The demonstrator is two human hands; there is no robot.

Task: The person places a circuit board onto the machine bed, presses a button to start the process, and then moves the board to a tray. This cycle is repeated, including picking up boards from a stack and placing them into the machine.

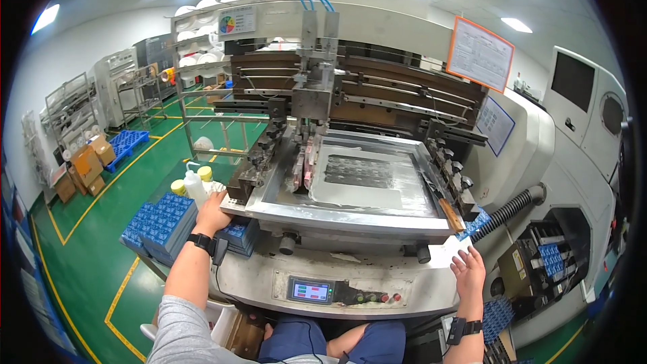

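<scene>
My left hand (214, 213) reaches to the front left corner of a screen-printing machine, beside the metal screen frame (337, 219). Its fingers look stretched out and lie against the corner bracket; the tips are partly hidden. My right hand (470, 273) is open in the air off the machine's front right corner, fingers apart and holding nothing. Within the frame lies a printing screen (367, 170) with a dark patterned area and smeared ink. A squeegee assembly (310, 162) stands over its left side. A spatula with a wooden handle (450, 214) rests on the frame's right side.
Stacks of blue patterned panels (162, 222) stand left of the machine, near a white squeeze bottle (195, 185) and yellow-lidded jars. A control panel (311, 290) sits below the frame. At right are a black corrugated hose (509, 214) and a rack conveyor (539, 263) carrying blue panels.
</scene>
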